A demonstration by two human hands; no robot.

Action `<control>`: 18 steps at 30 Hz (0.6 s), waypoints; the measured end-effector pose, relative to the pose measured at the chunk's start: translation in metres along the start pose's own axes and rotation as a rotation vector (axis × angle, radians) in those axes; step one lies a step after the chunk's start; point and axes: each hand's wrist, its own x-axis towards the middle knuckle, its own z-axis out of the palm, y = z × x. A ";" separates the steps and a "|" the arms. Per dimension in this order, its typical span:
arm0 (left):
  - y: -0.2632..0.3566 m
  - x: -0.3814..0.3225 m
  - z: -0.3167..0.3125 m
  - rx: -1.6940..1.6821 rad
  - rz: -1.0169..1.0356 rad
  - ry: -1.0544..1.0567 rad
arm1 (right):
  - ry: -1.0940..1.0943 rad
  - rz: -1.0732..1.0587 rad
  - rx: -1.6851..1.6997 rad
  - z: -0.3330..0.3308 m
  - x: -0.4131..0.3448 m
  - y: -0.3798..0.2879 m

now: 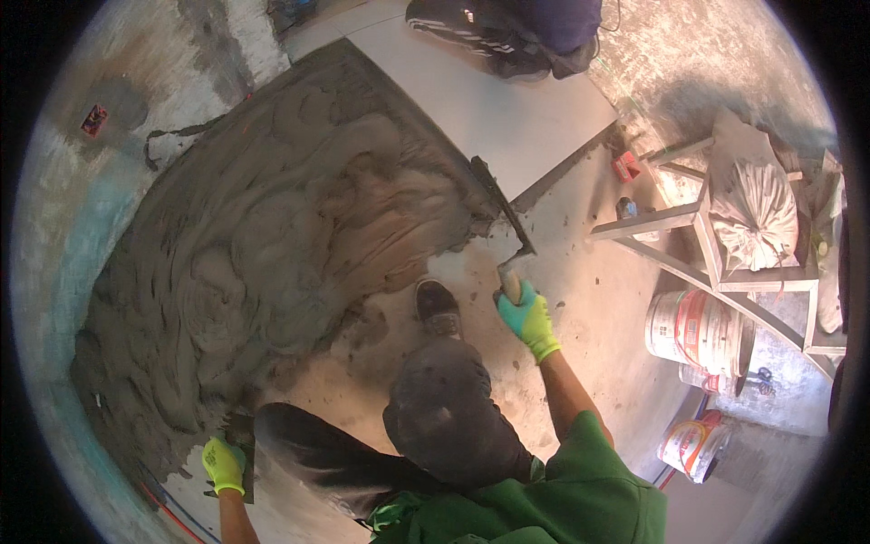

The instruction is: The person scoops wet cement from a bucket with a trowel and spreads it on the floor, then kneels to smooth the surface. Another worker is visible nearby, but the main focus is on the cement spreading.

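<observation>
My right hand (529,318), in a yellow-green glove, grips the handle of a long-bladed trowel (504,200). Its blade is seen nearly edge-on, beside the corner of a large pale tile (506,129). Grey wet mortar (265,238) is spread over the floor to the left of that tile, with swirled ridges and a smoother, straight-edged border along the tile. My left hand (224,466), gloved alike, is closed at the mortar's near edge over a dark rectangular flat trowel (240,449). The fingers hide part of this tool.
Dark clothing with white stripes (469,34), apparently on a person, rests at the tile's far side. On the right stand a metal frame (710,251), a tied sack (754,217), a large bucket (693,330) and a smaller bucket (690,445). Walls border the mortar's left side.
</observation>
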 end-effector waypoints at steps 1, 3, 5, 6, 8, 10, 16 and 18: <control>0.000 0.001 0.000 -0.057 0.026 0.023 | 0.047 -0.033 -0.065 0.010 0.000 0.000; 0.001 0.003 -0.001 -0.117 0.061 0.054 | -0.041 -0.063 -0.198 0.026 0.004 0.006; 0.002 0.002 -0.003 -0.086 0.065 0.081 | -0.202 -0.088 -0.330 0.038 0.008 0.017; 0.002 0.001 -0.005 -0.046 0.063 0.126 | -0.136 -0.141 -0.349 0.043 0.005 0.023; 0.003 -0.001 -0.007 -0.112 0.056 0.126 | -0.176 0.130 0.059 0.047 0.002 0.036; 0.004 0.000 -0.009 -0.103 0.078 0.104 | -0.121 0.322 0.282 0.045 0.000 0.046; -0.002 0.009 -0.003 -0.068 0.066 0.103 | 0.009 0.486 0.694 0.037 0.003 0.054; -0.004 0.011 0.000 -0.014 0.079 0.107 | -0.031 0.548 0.680 0.040 0.010 0.053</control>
